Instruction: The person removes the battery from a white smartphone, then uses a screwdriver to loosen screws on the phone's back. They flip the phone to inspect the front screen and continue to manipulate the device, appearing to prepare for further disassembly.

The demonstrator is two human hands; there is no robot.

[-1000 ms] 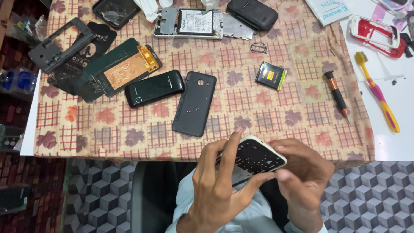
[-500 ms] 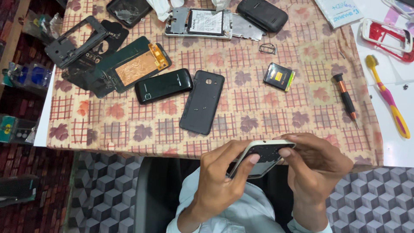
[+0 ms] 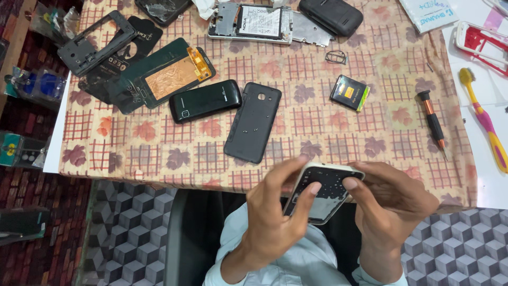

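Both hands are holding a small phone body (image 3: 324, 191) with a pale rim and a dark, speckled inner face, just off the near edge of the surface (image 3: 159, 159), above the person's lap. The left hand (image 3: 275, 217) is gripping the phone body from the left, its fingers curling over the top edge and its thumb pressing on the dark face. The right hand (image 3: 394, 204) is clasping the phone body's right side, thumb tip resting on the upper right corner. Both hands are closed around it, neither spread wide.

The surface is wearing a checked cloth with leaf prints. Beyond the phone body, toward the far side, a black back cover (image 3: 253, 121) is lying flat on the cloth. Just left of that cover, a glossy black bar phone (image 3: 205, 100) is lying at an angle, and further left from the phone body a dark frame with a copper-coloured panel (image 3: 169, 78) is resting on other dark parts. To the right of the back cover, a small battery (image 3: 350, 92) is sitting alone. Further right from the phone body, a screwdriver (image 3: 432, 123) with an orange and black handle is lying, and past it, on the bare white part of the surface, a pink and yellow toothbrush (image 3: 484, 119).
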